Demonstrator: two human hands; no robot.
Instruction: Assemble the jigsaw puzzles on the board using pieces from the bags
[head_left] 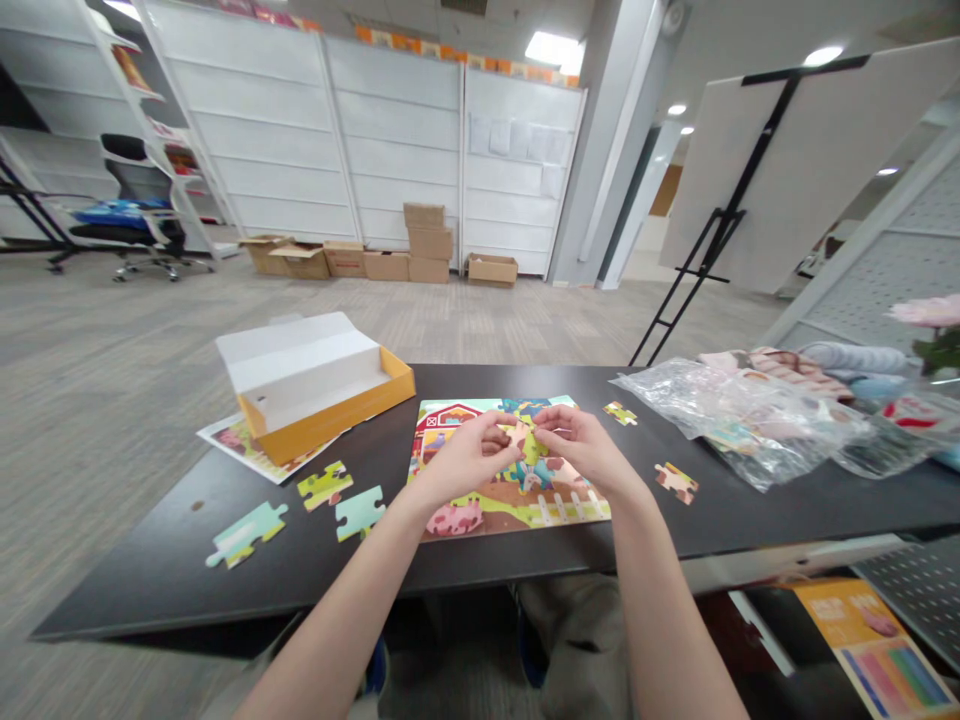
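Note:
A farm-scene jigsaw puzzle (510,510) lies on the black table, with a red barn, a pink pig and a white fence printed on it. Over its upper middle, my left hand (472,455) and my right hand (581,445) pinch a green and pinkish puzzle piece (531,445) between them. My fingertips hide part of that piece and of the picture below. Loose to the left are a yellow-green piece (324,486), a light-blue piece (360,513) and a longer blue-green piece (247,534). On the right lie a small green piece (620,413) and a brown-and-cream piece (676,482).
An open yellow box (337,415) stands on a printed sheet (225,440) at the table's left. Crumpled clear plastic bags (750,410) cover the right side, near folded cloths (810,370). Cardboard boxes (386,265) line the far wall. An easel-like stand (720,240) is behind right.

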